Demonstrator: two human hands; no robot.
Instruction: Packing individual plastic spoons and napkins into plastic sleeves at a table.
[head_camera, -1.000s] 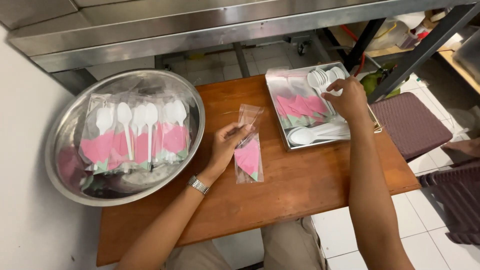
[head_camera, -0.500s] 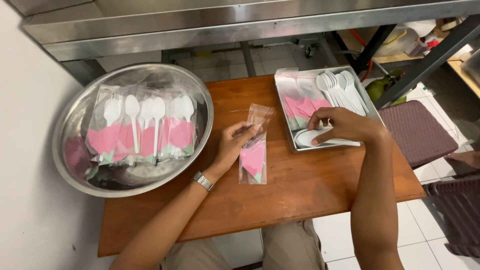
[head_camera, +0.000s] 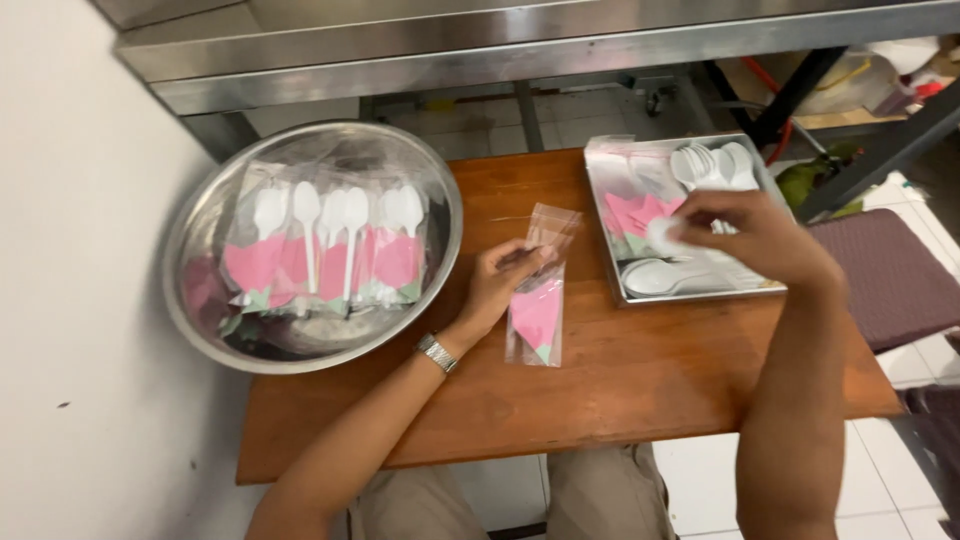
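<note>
Head view. The left hand (head_camera: 497, 285) pinches the upper part of a clear bag (head_camera: 540, 290) holding a pink napkin (head_camera: 538, 312); the bag lies flat near the middle of the wooden bench (head_camera: 640, 390). The right hand (head_camera: 755, 240), fingers closed together on a white spoon (head_camera: 662, 233), hovers over the metal tray (head_camera: 700, 290) at the bench's far right corner. The tray holds more spoons (head_camera: 712, 165) and pink napkins (head_camera: 632, 212). A steel bowl (head_camera: 200, 300) at the bench's far left edge contains packed bags (head_camera: 320, 250), each with spoon and napkin. A watch (head_camera: 437, 353) sits on the left wrist.
</note>
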